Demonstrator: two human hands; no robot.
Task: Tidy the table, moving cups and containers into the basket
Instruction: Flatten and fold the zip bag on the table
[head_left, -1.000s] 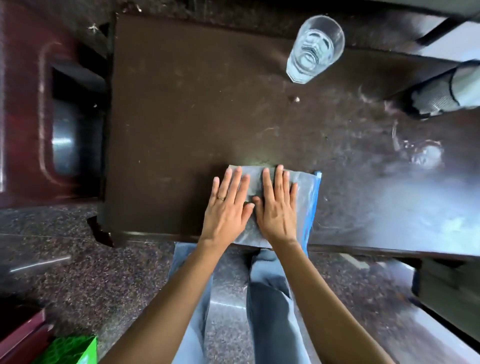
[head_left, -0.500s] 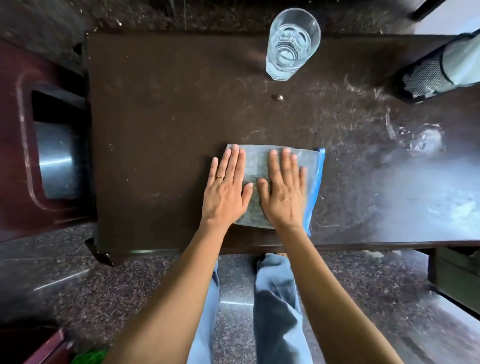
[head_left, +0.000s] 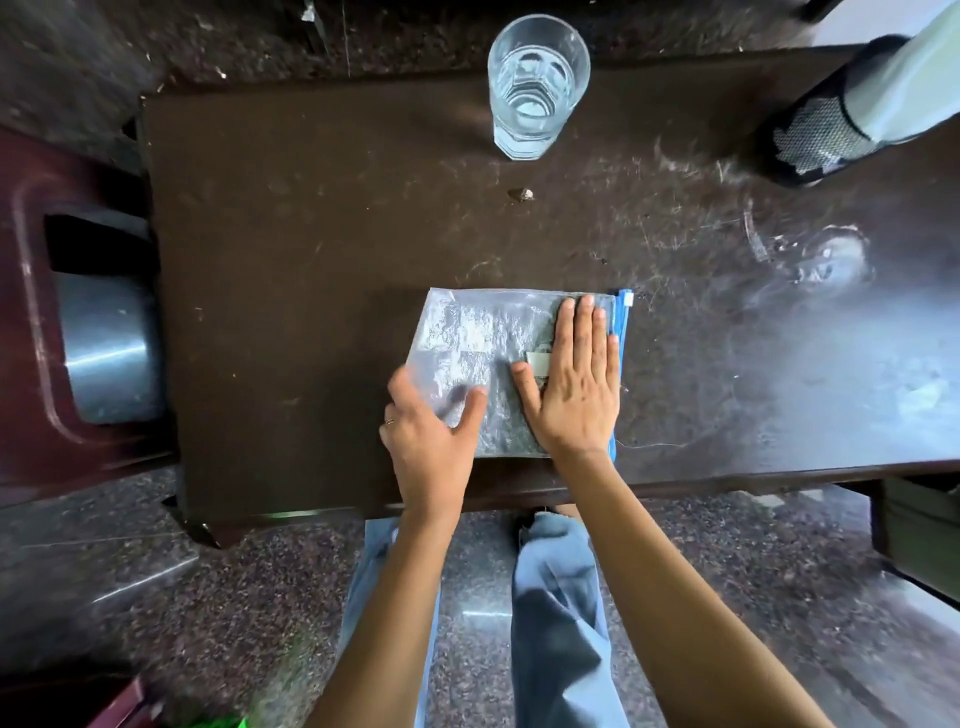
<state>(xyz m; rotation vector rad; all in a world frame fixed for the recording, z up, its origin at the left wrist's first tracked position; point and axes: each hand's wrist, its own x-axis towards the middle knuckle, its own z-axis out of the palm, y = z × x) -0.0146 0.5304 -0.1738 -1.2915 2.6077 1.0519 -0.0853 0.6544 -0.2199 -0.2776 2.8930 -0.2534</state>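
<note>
A clear zip bag (head_left: 470, 332) with a blue zipper edge lies flat on the dark brown table (head_left: 311, 234), near its front edge. My right hand (head_left: 574, 379) presses flat on the bag's right half, fingers together. My left hand (head_left: 431, 436) is blurred at the bag's lower left corner, fingers spread and partly curled over the plastic. A clear drinking glass (head_left: 537, 83) stands upright at the table's far edge, well beyond both hands. No basket is clearly in view.
A black mesh holder with a pale cloth (head_left: 831, 124) sits at the far right. A steel bowl (head_left: 106, 358) rests in a maroon stool to the left. A small crumb (head_left: 522, 194) lies mid-table. Wet smears (head_left: 810, 260) mark the right side.
My left hand has slid back and left toward the bag's lower left corner, uncovering the bag's left half. My right hand has shifted right toward the zipper edge.
</note>
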